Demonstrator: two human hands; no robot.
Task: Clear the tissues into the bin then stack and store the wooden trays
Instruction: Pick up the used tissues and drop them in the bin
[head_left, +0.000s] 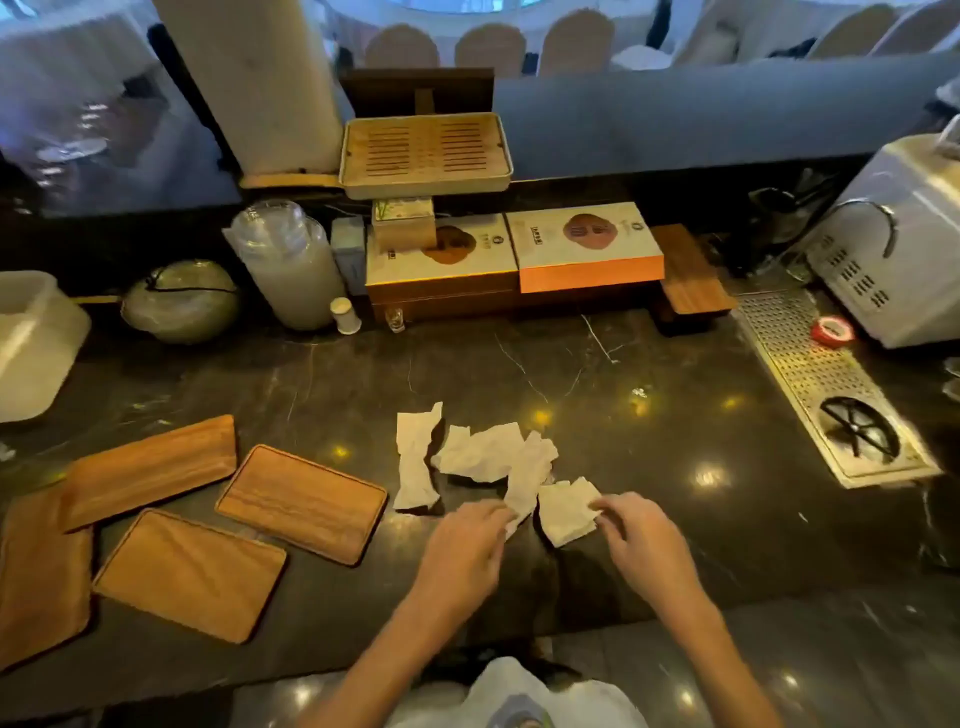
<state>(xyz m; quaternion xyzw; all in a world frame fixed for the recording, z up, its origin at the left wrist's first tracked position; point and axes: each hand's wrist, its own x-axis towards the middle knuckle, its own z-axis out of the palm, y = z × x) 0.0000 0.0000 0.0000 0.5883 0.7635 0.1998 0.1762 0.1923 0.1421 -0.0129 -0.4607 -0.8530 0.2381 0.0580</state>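
Several crumpled white tissues (480, 452) lie on the dark marble counter (649, 415) in front of me. My left hand (465, 545) pinches the lower end of a long tissue (527, 480). My right hand (641, 538) grips the right edge of the nearest tissue (563, 512). Another long tissue (415, 457) lies apart at the left. Several flat wooden trays lie loose at the left: one (304, 501) nearest the tissues, one (189, 574) in front, one (150, 470) behind, one (39, 577) at the counter's left edge. No bin is identifiable.
Boxes (587, 244) and a slatted tea tray (423, 153) stand at the back. A wrapped stack of plastic cups (288, 260), a round bowl (182, 301) and a white tub (31, 343) sit back left. A metal drain grate (826, 384) and a white appliance (893, 244) are at the right.
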